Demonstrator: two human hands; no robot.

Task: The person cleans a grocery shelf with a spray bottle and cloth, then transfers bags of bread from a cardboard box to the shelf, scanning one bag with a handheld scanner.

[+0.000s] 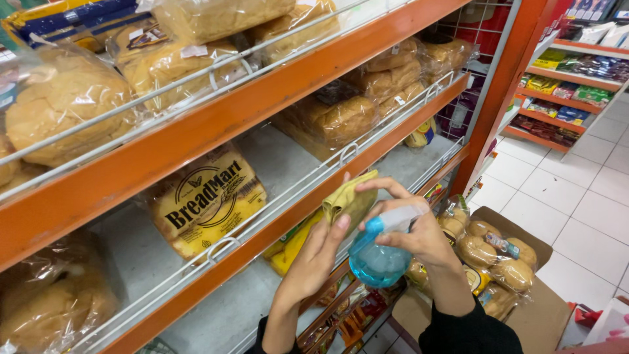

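Blue spray bottle (379,259) clasped in right hand (419,233), left hand (321,252) gripping yellow cloth (350,196), against orange shelf (288,219), bagged bread (206,200) behind.

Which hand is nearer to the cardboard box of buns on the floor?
Right. The right hand, holding the blue spray bottle, is just left of the cardboard box; the left hand, holding the yellow cloth, is farther left.

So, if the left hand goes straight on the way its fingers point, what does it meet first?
The left hand holds a yellow-green cloth and points up toward the shelf. It would probably first meet the orange shelf edge with its wire rail, though depth is unclear.
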